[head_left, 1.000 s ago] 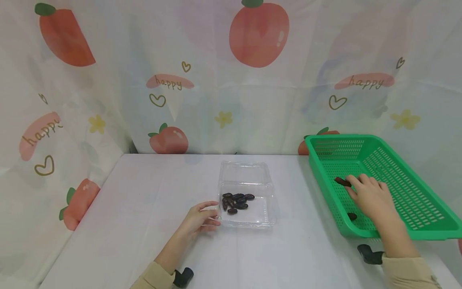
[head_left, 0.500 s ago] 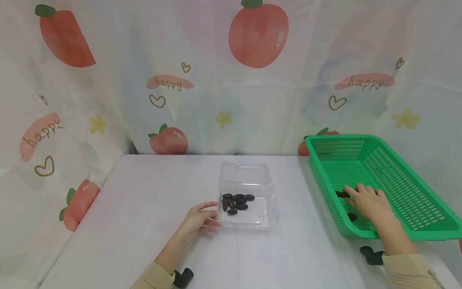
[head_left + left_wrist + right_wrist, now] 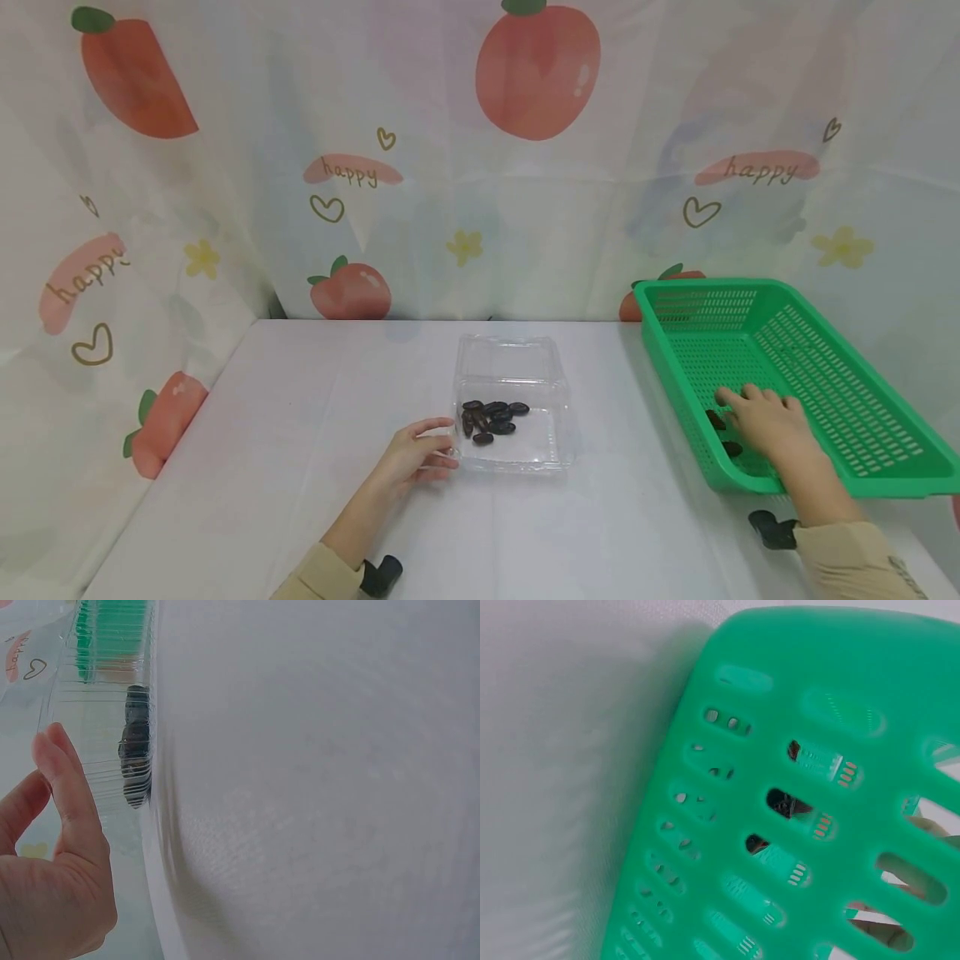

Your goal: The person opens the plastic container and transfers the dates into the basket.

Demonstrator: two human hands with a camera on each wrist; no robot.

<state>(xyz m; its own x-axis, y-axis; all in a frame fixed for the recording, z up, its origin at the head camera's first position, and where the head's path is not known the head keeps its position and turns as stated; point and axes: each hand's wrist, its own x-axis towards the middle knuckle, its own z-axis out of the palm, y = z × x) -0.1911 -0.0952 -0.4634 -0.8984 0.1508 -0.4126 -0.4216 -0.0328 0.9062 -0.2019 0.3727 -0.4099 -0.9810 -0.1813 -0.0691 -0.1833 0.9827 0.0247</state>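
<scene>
A hinged clear plastic box (image 3: 551, 425) stands open on the table, its lid raised behind. Several dark, glossy dates (image 3: 491, 418) lie in its left part. My left hand (image 3: 415, 454) holds the box's left rim with its fingertips; the left wrist view shows the fingers (image 3: 67, 787) at the clear wall. In the green basket (image 3: 678, 421) at the right, two dark dates (image 3: 732, 449) show near the left wall. My right hand (image 3: 768, 425) is inside the basket, fingers loosely bent just right of them. Its thumb is mostly hidden; nothing shows between the fingers.
White cloth covers the table (image 3: 322, 383). A fruit-printed curtain (image 3: 420, 208) hangs behind and at the left. In the right wrist view, the basket's slotted wall (image 3: 705, 780) blocks most of the right hand from sight.
My right hand has lowered in the basket. The date that was at its fingertips now lies by the left wall, apart from the visible fingers. My left hand and the box have stayed still.
</scene>
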